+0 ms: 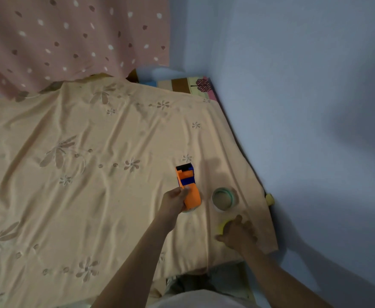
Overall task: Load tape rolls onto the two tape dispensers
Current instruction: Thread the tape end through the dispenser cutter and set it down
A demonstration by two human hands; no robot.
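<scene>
Fingers of the right hand (237, 235) spread flat over something yellow on the sheet (71, 196) at 5 o'clock; what it is, or whether it is gripped, I cannot tell. Further out, the left hand (174, 202) pinches the orange dispenser (188, 187), a light, stiff plastic body best held by its sides. At its 3 o'clock lies a free roll (223, 198), light and rigid, easiest taken by the rim.

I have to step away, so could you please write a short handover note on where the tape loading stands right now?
Left hand: gripping the orange dispenser on the sheet; a roll edge seems to show beneath it, loading unconfirmed.
Right hand: lying over a yellow object, possibly the second dispenser; grip unclear.
Loose tape roll: flat on the sheet, right of the dispenser.
Done: nothing confirmed.
Left: load the loose roll, check both dispensers.
</scene>
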